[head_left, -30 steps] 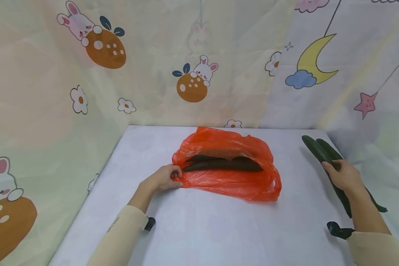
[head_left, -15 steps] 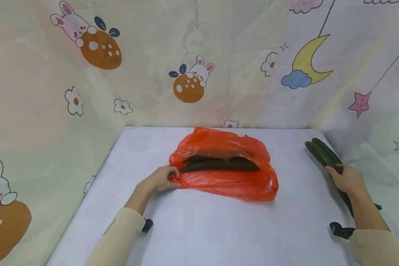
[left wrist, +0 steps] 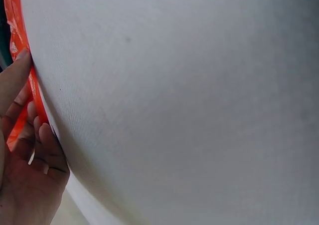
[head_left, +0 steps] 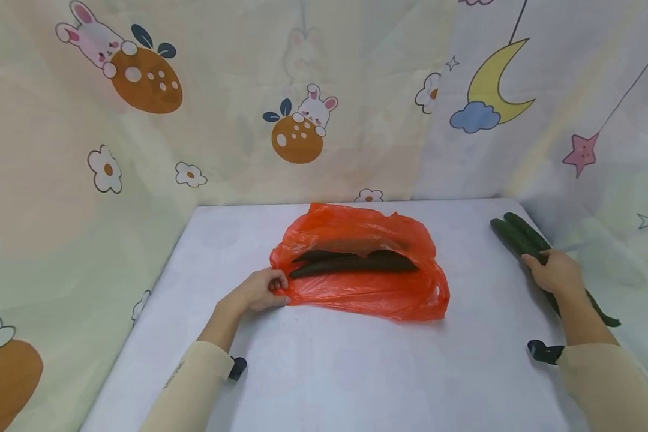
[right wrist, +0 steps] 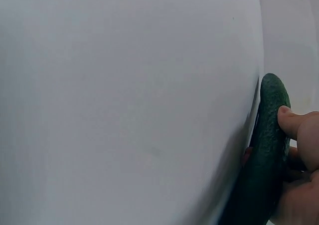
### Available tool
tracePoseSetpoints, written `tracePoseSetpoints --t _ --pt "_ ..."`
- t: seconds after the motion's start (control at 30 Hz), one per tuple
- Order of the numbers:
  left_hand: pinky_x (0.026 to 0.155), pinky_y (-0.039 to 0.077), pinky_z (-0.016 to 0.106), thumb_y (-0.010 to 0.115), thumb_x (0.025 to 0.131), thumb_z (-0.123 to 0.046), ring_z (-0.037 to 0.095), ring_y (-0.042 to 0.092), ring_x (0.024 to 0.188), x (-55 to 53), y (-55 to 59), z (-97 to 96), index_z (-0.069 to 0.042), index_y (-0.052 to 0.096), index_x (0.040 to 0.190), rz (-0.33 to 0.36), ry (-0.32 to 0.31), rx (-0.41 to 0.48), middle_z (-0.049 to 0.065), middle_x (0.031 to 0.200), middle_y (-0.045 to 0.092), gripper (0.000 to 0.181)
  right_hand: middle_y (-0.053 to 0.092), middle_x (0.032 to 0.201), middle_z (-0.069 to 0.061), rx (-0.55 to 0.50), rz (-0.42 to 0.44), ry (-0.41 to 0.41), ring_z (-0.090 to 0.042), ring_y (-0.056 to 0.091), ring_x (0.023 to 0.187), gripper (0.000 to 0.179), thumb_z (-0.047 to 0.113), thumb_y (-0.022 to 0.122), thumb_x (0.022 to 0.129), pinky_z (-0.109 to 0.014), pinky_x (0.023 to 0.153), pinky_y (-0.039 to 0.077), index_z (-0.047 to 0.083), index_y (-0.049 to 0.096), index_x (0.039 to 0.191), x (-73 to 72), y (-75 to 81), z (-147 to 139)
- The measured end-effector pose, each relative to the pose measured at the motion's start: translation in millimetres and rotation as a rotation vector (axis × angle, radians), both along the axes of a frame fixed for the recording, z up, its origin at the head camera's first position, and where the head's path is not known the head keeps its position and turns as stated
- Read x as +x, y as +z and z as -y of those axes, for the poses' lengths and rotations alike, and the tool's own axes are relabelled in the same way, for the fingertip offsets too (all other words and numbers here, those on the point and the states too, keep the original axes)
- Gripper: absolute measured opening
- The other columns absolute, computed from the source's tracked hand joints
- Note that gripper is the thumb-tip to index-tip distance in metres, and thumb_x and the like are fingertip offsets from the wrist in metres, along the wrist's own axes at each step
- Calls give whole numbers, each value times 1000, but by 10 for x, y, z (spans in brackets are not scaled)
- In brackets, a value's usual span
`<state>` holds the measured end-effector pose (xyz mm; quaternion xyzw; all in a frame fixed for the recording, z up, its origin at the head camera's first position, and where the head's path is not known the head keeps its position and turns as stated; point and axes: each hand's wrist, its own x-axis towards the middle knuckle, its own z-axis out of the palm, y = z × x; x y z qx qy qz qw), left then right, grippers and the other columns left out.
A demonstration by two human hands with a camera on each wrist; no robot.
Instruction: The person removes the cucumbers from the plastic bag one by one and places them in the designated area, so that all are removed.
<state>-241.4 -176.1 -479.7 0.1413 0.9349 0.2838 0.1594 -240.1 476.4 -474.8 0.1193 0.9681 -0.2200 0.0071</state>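
Observation:
My left hand [head_left: 261, 289] pinches the left edge of a red plastic bag [head_left: 356, 294] lying on the table, its mouth facing me. In the left wrist view, thumb and fingers close on the red film [left wrist: 17, 23]. Inside the bag's mouth, dark green cucumbers [head_left: 353, 264] lie lengthwise, partly covered by the film. At the far right, my right hand [head_left: 558, 273] grips a cucumber [head_left: 510, 238], thumb on one side and fingers on the other in the right wrist view. A second cucumber [head_left: 524, 227] lies alongside it, partly hidden by the hand and forearm.
A white table [head_left: 335, 372] carries the bag and cucumbers. Behind and along its sides hangs a printed cloth [head_left: 378, 138] with rabbits, flowers and a moon. Small black devices [head_left: 544, 351] are worn at both wrists.
The gripped cucumber has shifted slightly rightward, so its tip lies closer to the second cucumber's. My left hand keeps its hold on the bag. The head view has shifted slightly.

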Motion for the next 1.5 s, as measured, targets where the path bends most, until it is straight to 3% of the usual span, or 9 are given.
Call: tracePoseSetpoints --t 0.4,0.8,0.93,1.1,1.3,1.5 --pt "80 46 33 86 84 -26 19 53 90 -32 18 -6 -20 64 99 -27 -12 17 1 94 57 27 32 137 -52 6 26 -43 -69 33 125 71 39 41 108 -74 102 34 -23 29 140 -29 92 80" --pt "79 47 33 85 85 -27 18 53 90 -36 5 -36 -20 64 99 -15 -12 2 0 95 57 27 36 141 -47 -45 -129 -94 -65 35 128 68 33 52 105 -74 104 32 -18 32 144 68 1 118" --pt "80 47 33 85 85 -27 18 54 90 -40 19 -10 -19 64 98 -30 -26 12 0 94 58 27 44 138 -43 -46 -208 -72 -62 40 127 63 31 52 105 -72 103 34 -17 38 142 40 57 203" --pt "80 47 33 86 84 -27 18 53 90 -34 9 24 -18 64 98 -33 -33 29 1 94 58 27 47 137 -41 -39 -243 -49 -58 42 126 57 31 53 105 -72 104 33 -14 42 140 13 169 383" --pt "80 47 34 86 84 -26 18 53 90 -17 -34 41 -19 64 98 -33 -21 25 0 94 57 27 52 128 -40 -19 -331 46 -57 47 119 48 24 55 104 -71 99 37 -15 49 131 -30 255 603" --pt "81 47 33 86 85 -28 18 54 91 -18 -42 42 -21 64 99 -18 -1 7 0 96 57 28 52 126 -39 -12 -330 103 -56 49 115 48 24 56 104 -71 95 40 -15 49 130 -29 332 713"
